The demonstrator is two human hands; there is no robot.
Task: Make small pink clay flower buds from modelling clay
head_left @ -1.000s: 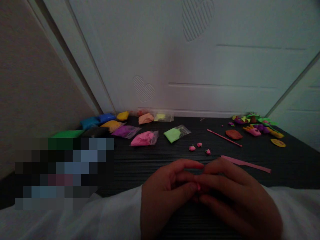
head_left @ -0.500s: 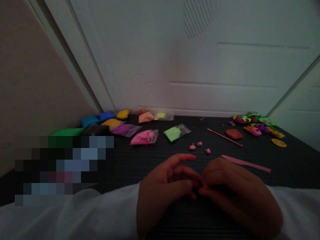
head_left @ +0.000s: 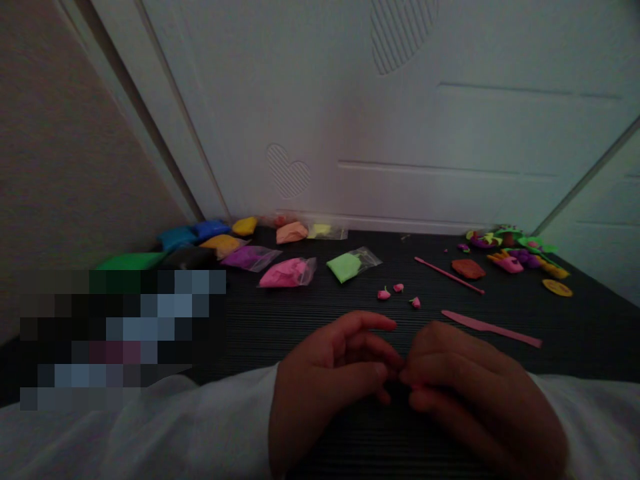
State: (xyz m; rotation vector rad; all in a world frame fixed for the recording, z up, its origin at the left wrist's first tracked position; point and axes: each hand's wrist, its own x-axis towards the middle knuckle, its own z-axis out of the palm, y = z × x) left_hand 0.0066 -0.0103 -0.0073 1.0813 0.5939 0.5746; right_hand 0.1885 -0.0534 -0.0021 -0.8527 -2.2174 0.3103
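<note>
My left hand (head_left: 340, 380) is half curled, its index finger stretched out and its fingers apart. The middle fingertips reach to my right hand (head_left: 465, 387), whose thumb and fingers are pinched together. A small bit of pink modelling clay (head_left: 417, 387) shows faintly at that pinch; its shape is mostly hidden. Just beyond my hands lie three small pink clay buds with green stems, one bud (head_left: 384, 295) at the left, another bud (head_left: 399, 288) behind it and the third bud (head_left: 416, 303) at the right. Beyond my right hand rests a pink plastic clay knife (head_left: 490, 327).
Bags of coloured clay line the left and back, among them a pink bag (head_left: 285, 273) and a light green bag (head_left: 345, 266). At the right lie a thin pink stick (head_left: 449, 275), a reddish-brown clay lump (head_left: 468, 269), a yellow disc (head_left: 557, 287) and finished clay figures (head_left: 507, 261). A white panel (head_left: 325, 120) rises behind.
My right fingertips have shifted slightly and the thumb has slid a little right and down. The pink bit shows less clearly than before. My left hand has hardly moved.
</note>
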